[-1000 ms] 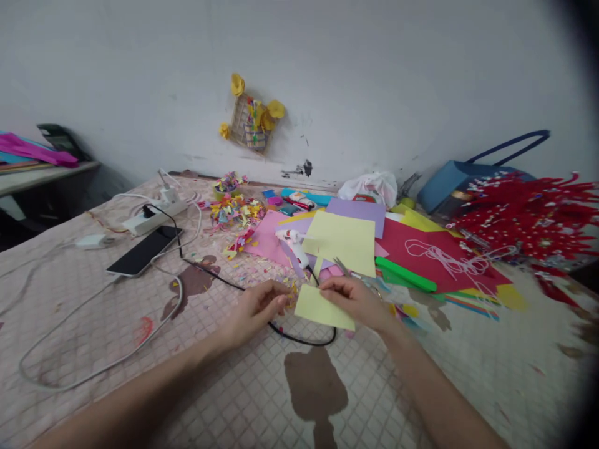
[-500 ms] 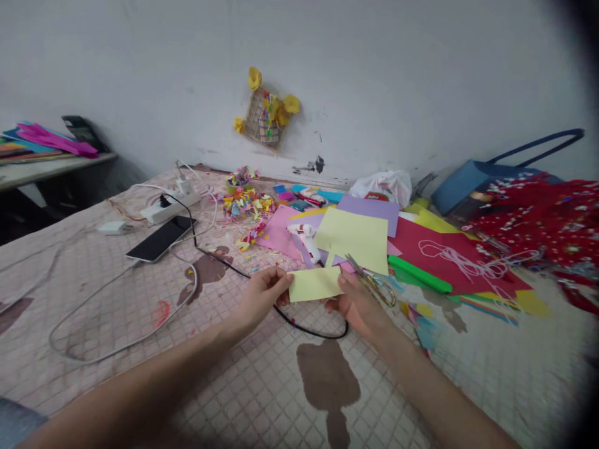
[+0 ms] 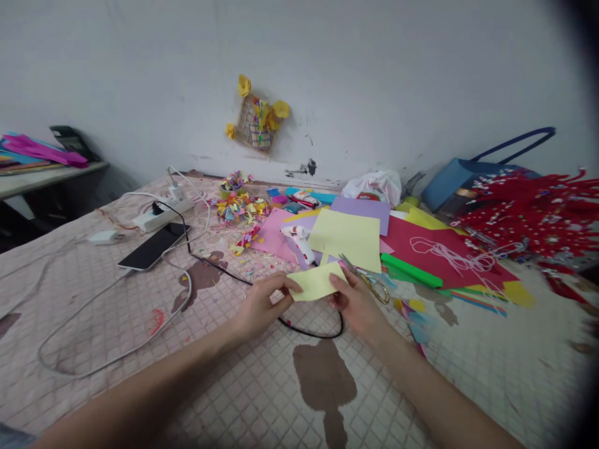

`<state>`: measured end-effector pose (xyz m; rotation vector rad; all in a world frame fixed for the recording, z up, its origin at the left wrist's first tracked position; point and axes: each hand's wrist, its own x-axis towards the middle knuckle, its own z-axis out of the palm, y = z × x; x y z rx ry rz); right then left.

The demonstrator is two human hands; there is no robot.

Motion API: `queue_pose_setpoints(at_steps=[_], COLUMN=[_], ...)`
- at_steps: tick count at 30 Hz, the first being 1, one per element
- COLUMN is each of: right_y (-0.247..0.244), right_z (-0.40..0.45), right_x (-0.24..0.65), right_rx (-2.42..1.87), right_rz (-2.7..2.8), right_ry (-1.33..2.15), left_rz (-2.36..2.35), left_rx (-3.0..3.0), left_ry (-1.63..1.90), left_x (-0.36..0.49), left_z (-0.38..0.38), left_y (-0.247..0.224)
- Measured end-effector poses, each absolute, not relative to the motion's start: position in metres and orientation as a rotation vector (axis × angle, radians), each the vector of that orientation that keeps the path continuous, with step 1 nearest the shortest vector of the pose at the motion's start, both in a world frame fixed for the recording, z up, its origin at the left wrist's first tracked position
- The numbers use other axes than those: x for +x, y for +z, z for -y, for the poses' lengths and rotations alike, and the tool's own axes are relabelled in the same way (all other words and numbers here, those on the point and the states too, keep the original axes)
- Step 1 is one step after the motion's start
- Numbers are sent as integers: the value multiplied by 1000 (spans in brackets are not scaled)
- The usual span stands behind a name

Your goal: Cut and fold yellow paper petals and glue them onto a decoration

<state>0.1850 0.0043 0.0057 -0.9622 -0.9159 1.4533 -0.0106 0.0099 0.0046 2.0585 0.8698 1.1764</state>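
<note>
Between my two hands is a small pale yellow paper rectangle (image 3: 316, 282), slightly tilted above the table. My left hand (image 3: 266, 300) pinches its left end between thumb and fingers. On the right end, my right hand (image 3: 356, 302) grips with the thumb on top and fingers beneath. Just behind the right hand lie scissors (image 3: 374, 287) with gold handles. A white glue gun (image 3: 300, 243) rests beyond the paper, beside a larger pale yellow sheet (image 3: 349, 237). Its black cord (image 3: 309, 333) loops under my hands.
Left on the table are a phone (image 3: 154, 246), a white power strip (image 3: 161, 215) and looping cables. Paper scraps (image 3: 243, 209) are heaped at the back. To the right lie a green strip (image 3: 412, 269), white string (image 3: 449, 257), red sheets and a blue bag (image 3: 452, 181).
The paper piece has tilted, its right end rising. My left fingers have shifted onto its upper edge, and my right thumb now lies further over its face. The view has turned slightly right.
</note>
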Motion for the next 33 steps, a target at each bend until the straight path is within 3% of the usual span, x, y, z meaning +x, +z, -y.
queue_pose_setpoints(at_steps=[4, 11, 20, 26, 33], right_y=[6, -2, -10, 3, 11], right_z=[4, 10, 19, 5, 2], right_x=[169, 164, 160, 177, 192], right_rx=[-796, -895, -946, -963, -1112], right_rz=[732, 857, 1034, 968, 1377], right_ry=[1650, 1435, 1479, 1506, 1520], left_rz=[-925, -842, -657, -825, -875], left_rx=[1976, 1815, 1243, 1281, 1392], left_ry=[1197, 1144, 1040, 1015, 907], left_x=[1, 9, 2, -3, -3], left_z=[-12, -9, -6, -9, -8], left_y=[8, 15, 12, 12, 9])
